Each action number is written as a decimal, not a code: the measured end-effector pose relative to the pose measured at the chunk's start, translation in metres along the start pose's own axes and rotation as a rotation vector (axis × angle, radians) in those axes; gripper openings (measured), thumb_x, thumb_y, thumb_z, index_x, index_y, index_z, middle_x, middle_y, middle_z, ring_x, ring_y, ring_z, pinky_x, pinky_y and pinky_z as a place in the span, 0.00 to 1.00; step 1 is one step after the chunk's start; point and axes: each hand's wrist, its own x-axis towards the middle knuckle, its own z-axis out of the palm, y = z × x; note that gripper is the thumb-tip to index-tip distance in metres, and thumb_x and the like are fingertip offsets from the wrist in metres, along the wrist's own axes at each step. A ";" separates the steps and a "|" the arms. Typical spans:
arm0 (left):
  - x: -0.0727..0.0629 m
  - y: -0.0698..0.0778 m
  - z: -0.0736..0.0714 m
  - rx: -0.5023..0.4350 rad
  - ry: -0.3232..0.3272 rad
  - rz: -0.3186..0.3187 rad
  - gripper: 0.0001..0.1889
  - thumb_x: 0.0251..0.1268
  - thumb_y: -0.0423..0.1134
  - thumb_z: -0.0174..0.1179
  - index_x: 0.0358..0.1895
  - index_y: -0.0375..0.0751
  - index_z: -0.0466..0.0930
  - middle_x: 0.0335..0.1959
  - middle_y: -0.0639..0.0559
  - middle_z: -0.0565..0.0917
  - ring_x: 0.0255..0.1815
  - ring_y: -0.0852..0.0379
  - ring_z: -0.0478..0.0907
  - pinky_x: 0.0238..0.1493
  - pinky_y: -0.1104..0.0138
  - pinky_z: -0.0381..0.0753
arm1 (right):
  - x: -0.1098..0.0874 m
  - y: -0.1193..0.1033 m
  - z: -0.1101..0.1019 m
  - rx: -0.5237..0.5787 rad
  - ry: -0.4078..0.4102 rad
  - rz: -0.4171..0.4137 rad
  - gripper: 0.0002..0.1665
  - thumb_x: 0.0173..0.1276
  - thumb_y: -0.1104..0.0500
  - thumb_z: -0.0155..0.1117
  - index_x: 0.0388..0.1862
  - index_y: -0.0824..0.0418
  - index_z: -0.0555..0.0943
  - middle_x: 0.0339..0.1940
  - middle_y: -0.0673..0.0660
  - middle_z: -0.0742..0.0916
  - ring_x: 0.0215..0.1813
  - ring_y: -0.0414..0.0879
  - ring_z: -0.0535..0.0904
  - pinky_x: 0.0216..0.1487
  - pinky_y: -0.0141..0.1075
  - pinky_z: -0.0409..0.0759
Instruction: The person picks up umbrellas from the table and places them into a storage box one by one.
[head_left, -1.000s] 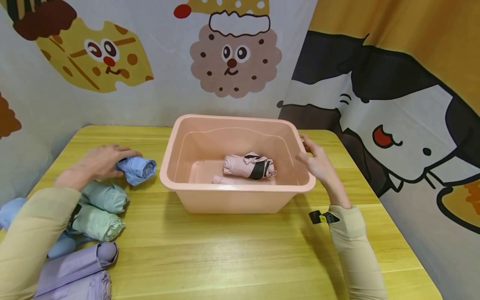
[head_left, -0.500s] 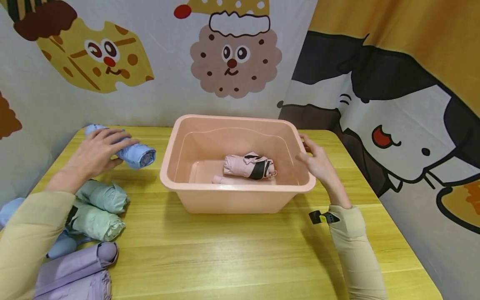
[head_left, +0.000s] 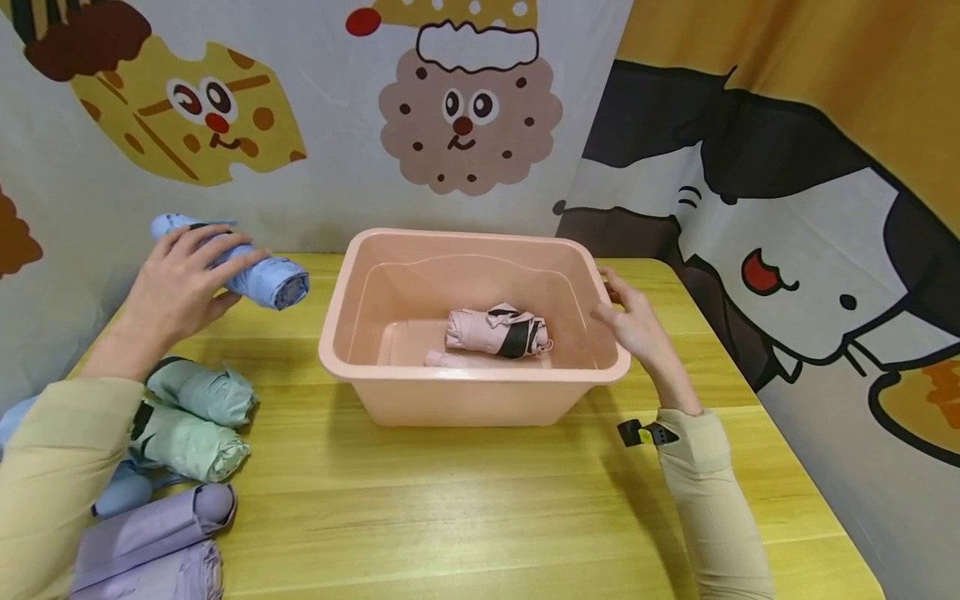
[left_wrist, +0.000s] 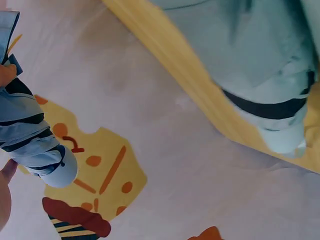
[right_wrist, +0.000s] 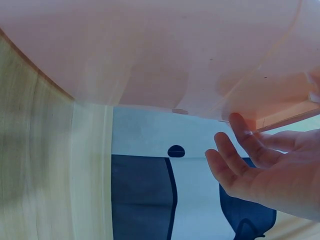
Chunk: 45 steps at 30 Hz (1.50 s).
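My left hand point(head_left: 176, 287) grips a folded light-blue umbrella point(head_left: 277, 282) above the table's back left corner, fingers over its top. The left wrist view shows the rounded handle end of this blue umbrella point(left_wrist: 30, 130), with dark bands. A pink plastic bin point(head_left: 465, 400) stands mid-table. My right hand point(head_left: 637, 325) holds the bin's right rim, thumb at the rim and fingers outside. Seen from the right wrist, fingertips of the right hand point(right_wrist: 270, 165) touch the bin wall point(right_wrist: 150, 60). Inside lies a folded pink umbrella point(head_left: 480, 331) with a black band, beside another pink item point(head_left: 450, 360), partly hidden.
Along the table's left side lie a teal umbrella point(head_left: 213, 393), a green umbrella point(head_left: 195, 446) and two purple ones point(head_left: 150, 533). A blue rounded end point(head_left: 123, 492) shows between them, partly behind my sleeve. Cartoon-printed cloth point(head_left: 315, 200) hangs behind the table point(head_left: 480, 517).
My left hand has lifted the blue umbrella off the table, raising and turning it so its handle end shows at the back left. The right hand and bin have stayed put.
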 end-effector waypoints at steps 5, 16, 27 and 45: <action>0.008 0.001 -0.008 0.009 0.052 0.003 0.45 0.22 0.29 0.77 0.59 0.48 0.73 0.54 0.38 0.78 0.58 0.33 0.69 0.59 0.38 0.66 | 0.000 0.000 0.000 -0.001 -0.003 -0.006 0.36 0.66 0.64 0.51 0.74 0.60 0.57 0.64 0.71 0.74 0.62 0.61 0.70 0.56 0.50 0.74; 0.038 0.014 -0.025 0.062 0.087 0.065 0.40 0.30 0.31 0.77 0.57 0.44 0.75 0.54 0.36 0.78 0.58 0.33 0.70 0.64 0.41 0.67 | 0.000 0.000 0.000 -0.004 -0.002 -0.007 0.36 0.66 0.64 0.51 0.74 0.60 0.58 0.63 0.70 0.75 0.61 0.60 0.71 0.55 0.48 0.75; 0.068 0.039 -0.028 0.026 0.262 0.182 0.38 0.28 0.34 0.76 0.56 0.48 0.77 0.51 0.39 0.81 0.55 0.35 0.75 0.55 0.42 0.74 | 0.001 0.002 0.001 -0.001 -0.006 -0.012 0.36 0.67 0.64 0.51 0.74 0.61 0.57 0.64 0.70 0.74 0.62 0.61 0.69 0.56 0.50 0.74; 0.121 0.076 -0.033 0.112 0.208 0.414 0.27 0.53 0.34 0.68 0.59 0.43 0.74 0.53 0.40 0.82 0.54 0.38 0.78 0.56 0.48 0.77 | 0.000 0.001 0.000 -0.011 0.002 -0.016 0.37 0.66 0.64 0.51 0.74 0.61 0.57 0.64 0.71 0.74 0.62 0.60 0.70 0.56 0.49 0.74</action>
